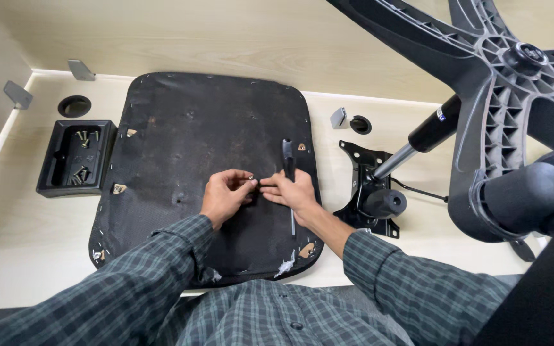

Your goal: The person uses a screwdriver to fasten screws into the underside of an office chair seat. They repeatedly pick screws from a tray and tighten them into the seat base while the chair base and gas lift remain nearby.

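Head view looks straight down on a pale wooden desk (27, 250), and nearly everything can be placed against the black chair seat pan (187, 147) lying upside down in the middle of it, its fabric underside stapled round the edge. Right of the seat pan, the five-star chair base (495, 83) lies tipped over, its ribbed underside facing up, a caster (526, 195) at the near spoke and the gas lift cylinder (428, 134) slanting down toward the seat pan. That cylinder ends in the black tilt mechanism plate (370, 192), which sits just beside the seat pan's right edge. Left of the seat pan, touching its edge, is a black plastic tray (56, 176) with several screws (83, 173) in it.

On the seat pan itself, a little below its centre, the two hands meet. The left hand (226, 195) has its fingers curled, thumb and forefinger pinched on something small, likely a screw (256, 183), though it is too tiny to be sure. The right hand (293, 192) is wrapped round a black-handled screwdriver (288, 157), the handle pointing away from the person and the shaft running back under the palm, while its fingertips reach to the same small piece.
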